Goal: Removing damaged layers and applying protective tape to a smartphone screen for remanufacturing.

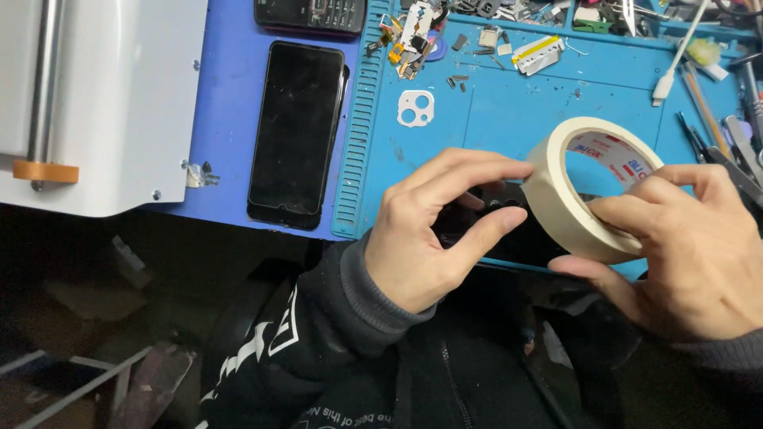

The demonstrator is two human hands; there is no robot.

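My right hand [683,246] grips a roll of cream masking tape [566,208] tilted on edge over the blue work mat [509,111]. My left hand [433,226] reaches to the roll, its index finger touching the roll's left rim and its thumb stretched below. Under both hands lies a black phone [493,208] with camera lenses showing, mostly hidden by my fingers and the roll.
Another black phone [296,131] lies face up on the darker blue pad at left. A white camera-frame part [416,107] sits on the mat. Small parts, a circuit board [413,36] and tools crowd the back and right edge. A white machine [95,103] stands far left.
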